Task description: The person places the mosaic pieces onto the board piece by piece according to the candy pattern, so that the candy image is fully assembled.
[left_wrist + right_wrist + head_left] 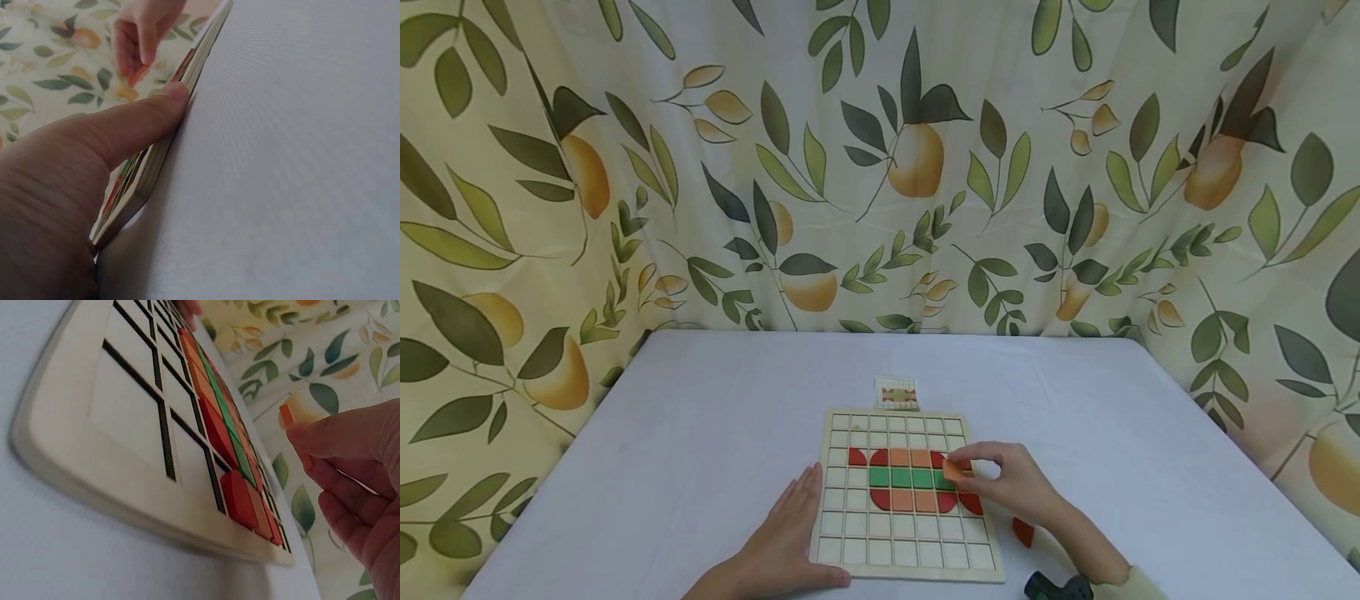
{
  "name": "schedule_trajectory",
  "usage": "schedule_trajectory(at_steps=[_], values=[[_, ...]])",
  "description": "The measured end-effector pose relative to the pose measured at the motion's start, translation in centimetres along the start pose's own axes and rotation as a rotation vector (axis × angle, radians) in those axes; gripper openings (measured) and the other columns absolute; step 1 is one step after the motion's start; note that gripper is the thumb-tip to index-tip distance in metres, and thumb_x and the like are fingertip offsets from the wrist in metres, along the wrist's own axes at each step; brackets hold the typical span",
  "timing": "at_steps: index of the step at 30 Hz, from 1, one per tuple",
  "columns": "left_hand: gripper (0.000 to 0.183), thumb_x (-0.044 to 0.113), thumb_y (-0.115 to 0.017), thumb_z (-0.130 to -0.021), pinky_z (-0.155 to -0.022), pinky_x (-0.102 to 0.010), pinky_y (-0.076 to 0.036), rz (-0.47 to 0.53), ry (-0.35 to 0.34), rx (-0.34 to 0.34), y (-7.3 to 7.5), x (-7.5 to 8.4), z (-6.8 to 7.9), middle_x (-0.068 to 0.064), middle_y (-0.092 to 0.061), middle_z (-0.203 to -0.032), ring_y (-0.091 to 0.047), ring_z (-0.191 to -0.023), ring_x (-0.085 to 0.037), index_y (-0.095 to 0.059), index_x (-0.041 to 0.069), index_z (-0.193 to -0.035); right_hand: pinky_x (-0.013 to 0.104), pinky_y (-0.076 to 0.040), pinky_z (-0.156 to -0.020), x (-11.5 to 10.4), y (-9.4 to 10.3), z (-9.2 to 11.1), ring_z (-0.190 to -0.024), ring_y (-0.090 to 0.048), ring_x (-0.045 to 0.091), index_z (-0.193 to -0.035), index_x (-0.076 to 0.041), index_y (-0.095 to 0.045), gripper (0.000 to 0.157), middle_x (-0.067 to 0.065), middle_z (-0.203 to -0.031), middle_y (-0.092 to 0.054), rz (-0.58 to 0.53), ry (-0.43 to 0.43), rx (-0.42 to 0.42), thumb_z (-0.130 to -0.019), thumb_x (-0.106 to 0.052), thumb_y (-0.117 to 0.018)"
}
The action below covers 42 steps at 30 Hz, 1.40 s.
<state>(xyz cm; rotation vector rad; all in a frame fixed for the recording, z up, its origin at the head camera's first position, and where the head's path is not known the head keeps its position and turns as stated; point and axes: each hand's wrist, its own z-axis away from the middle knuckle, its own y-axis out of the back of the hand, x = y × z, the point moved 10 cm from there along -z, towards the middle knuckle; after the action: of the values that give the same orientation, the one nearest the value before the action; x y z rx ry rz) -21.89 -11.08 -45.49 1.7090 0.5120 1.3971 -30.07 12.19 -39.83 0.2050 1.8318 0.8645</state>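
A wooden grid board [917,573] lies on the table, with red rounded pieces, orange squares and a row of green squares [901,477] set in its middle rows. Above the right part of that pattern, my right hand [1011,482] pinches an orange tile [287,416] between thumb and fingertips. The tile is lifted off the board in the right wrist view. My left hand [784,532] lies along the board's left side, fingers straight. In the left wrist view its thumb [134,125] rests against the board's near edge.
A small pattern card [897,393] lies just behind the board. One loose red piece [1023,532] is on the white tablecloth [715,408], right of the board, near my right forearm. A black device [1058,587] sits by the right wrist. Leaf-and-fruit curtains hang around the table.
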Motion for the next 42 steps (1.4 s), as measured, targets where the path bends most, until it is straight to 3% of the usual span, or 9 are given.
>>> schedule_trajectory(at_steps=[8,18,25,29,34,42], values=[[0.131,0.078,-0.060,-0.058,-0.108,-0.048,-0.008,-0.024,0.012,-0.005,0.0,-0.1,0.0,-0.014,-0.010,-0.152,-0.004,-0.138,-0.025,-0.006,-0.003,-0.145,0.050,-0.042,-0.090,-1.0,-0.7,-1.1,-0.103,-0.058,0.019,-0.104,-0.014,-0.071,0.027,-0.006,-0.101,-0.067,-0.025,0.056,-0.011,-0.079,-0.023,-0.074],[0.132,0.079,-0.060,-0.057,-0.108,-0.047,-0.006,-0.014,0.010,-0.003,-0.2,-0.2,-0.1,-0.012,-0.009,-0.152,-0.003,-0.139,-0.024,-0.005,-0.002,-0.146,0.045,-0.045,-0.087,-2.4,-2.2,-2.6,-0.099,-0.059,0.015,-0.104,-0.007,-0.070,0.028,-0.006,-0.100,-0.067,-0.056,0.114,-0.047,-0.079,-0.019,-0.073],[0.131,0.077,-0.061,-0.058,-0.108,-0.049,-0.008,-0.004,0.006,0.001,-0.1,-0.1,0.0,-0.013,-0.010,-0.152,-0.004,-0.138,-0.025,-0.006,-0.002,-0.146,0.044,-0.048,-0.083,-3.0,-3.2,-3.2,-0.097,-0.060,0.019,-0.102,-0.005,-0.070,0.025,0.001,-0.099,-0.068,-0.095,0.155,-0.072,-0.078,-0.011,-0.074],[0.131,0.077,-0.062,-0.058,-0.108,-0.049,-0.008,-0.006,0.023,-0.011,0.0,-0.2,0.0,-0.013,-0.010,-0.152,-0.004,-0.139,-0.025,-0.005,-0.002,-0.146,0.039,-0.047,-0.085,-4.4,-3.5,-3.2,-0.097,-0.060,0.023,-0.101,-0.001,-0.070,0.023,0.006,-0.098,-0.068,-0.070,0.150,-0.080,-0.078,-0.005,-0.073],[0.131,0.077,-0.061,-0.058,-0.108,-0.049,-0.007,-0.007,0.035,-0.021,-0.1,-0.4,0.0,-0.012,-0.010,-0.152,-0.003,-0.139,-0.025,-0.005,-0.001,-0.146,0.035,-0.046,-0.087,-4.1,-4.3,-3.7,-0.098,-0.060,0.018,-0.101,-0.004,-0.070,0.024,0.001,-0.098,-0.068,-0.082,0.180,-0.083,-0.079,-0.010,-0.073],[0.130,0.077,-0.061,-0.058,-0.108,-0.049,-0.006,-0.005,0.037,-0.031,-0.3,-0.4,0.0,-0.011,-0.009,-0.152,-0.003,-0.139,-0.024,-0.005,0.000,-0.146,0.043,-0.047,-0.085,-4.0,-5.7,-4.5,-0.100,-0.059,0.015,-0.102,-0.008,-0.071,0.026,-0.004,-0.100,-0.068,-0.111,0.172,-0.109,-0.078,-0.017,-0.075]])
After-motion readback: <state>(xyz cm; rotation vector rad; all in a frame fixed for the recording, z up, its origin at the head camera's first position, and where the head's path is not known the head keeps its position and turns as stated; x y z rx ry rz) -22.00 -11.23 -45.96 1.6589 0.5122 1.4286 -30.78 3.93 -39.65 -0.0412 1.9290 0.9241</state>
